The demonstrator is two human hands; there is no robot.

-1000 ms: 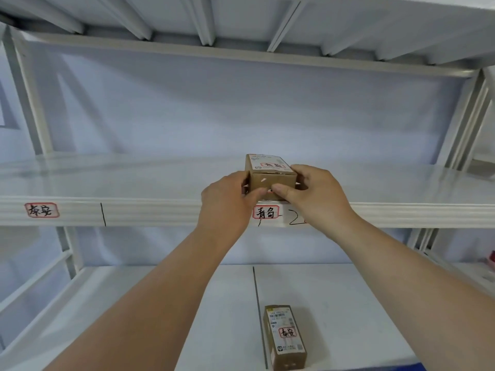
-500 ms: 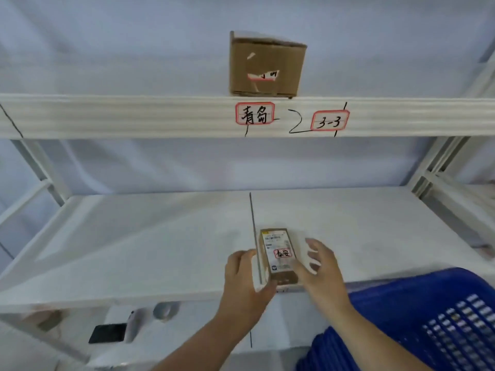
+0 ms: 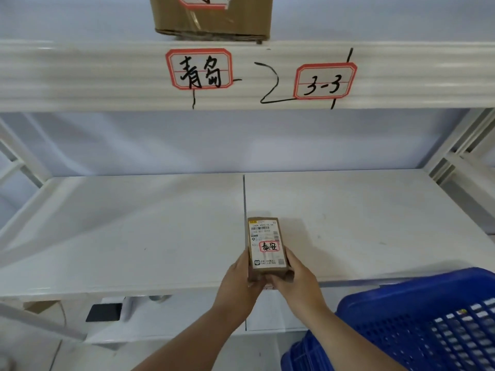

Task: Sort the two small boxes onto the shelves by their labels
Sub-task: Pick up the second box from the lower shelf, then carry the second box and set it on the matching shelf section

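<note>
A narrow brown box (image 3: 265, 246) with a white shipping label and a red-framed handwritten tag lies on the lower white shelf (image 3: 134, 231), near its front edge, just right of a black dividing line. My left hand (image 3: 238, 279) grips its left side and my right hand (image 3: 294, 279) its right side and near end. A second cardboard box (image 3: 211, 17) stands on the upper shelf (image 3: 80, 73), directly above a red-framed handwritten label (image 3: 198, 68) on the shelf's front rail.
A second red-framed label reading 3-3 (image 3: 324, 81) sits to the right on the upper rail. A blue perforated plastic basket (image 3: 417, 325) fills the bottom right. Below the lower shelf lie a black phone-like object (image 3: 104, 312) and a cardboard piece (image 3: 45, 311).
Both hands left the box on the upper shelf, dropped to the lower shelf and closed on the narrow box. The view has tilted down and moved closer.
</note>
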